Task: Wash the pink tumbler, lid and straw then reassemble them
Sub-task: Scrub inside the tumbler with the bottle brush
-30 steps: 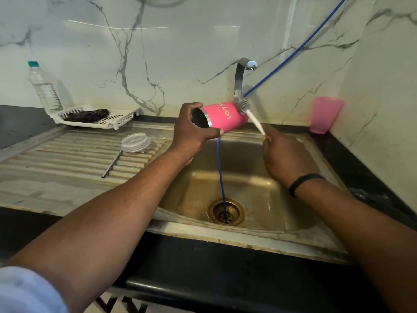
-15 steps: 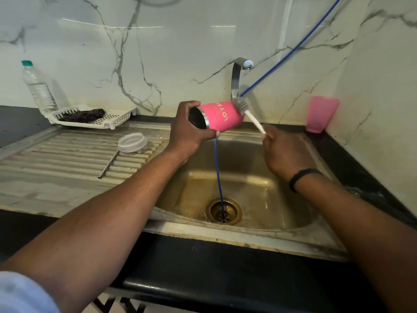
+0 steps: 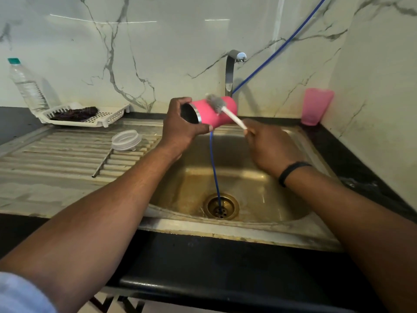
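Note:
My left hand grips the pink tumbler by its steel rim, holding it on its side over the sink with the mouth facing left. In my right hand is a white-handled bottle brush, whose grey bristles lie on the tumbler's upper side. The clear lid rests on the draining board. A metal straw lies just in front of the lid.
A blue hose drops from the wall into the drain. The tap stands behind the tumbler. A pink cup sits at the back right corner. A white tray with a dark cloth and a water bottle stand back left.
The brush head has moved from the tumbler's base end onto its upper side, toward the middle. My left hand keeps its hold on the tumbler.

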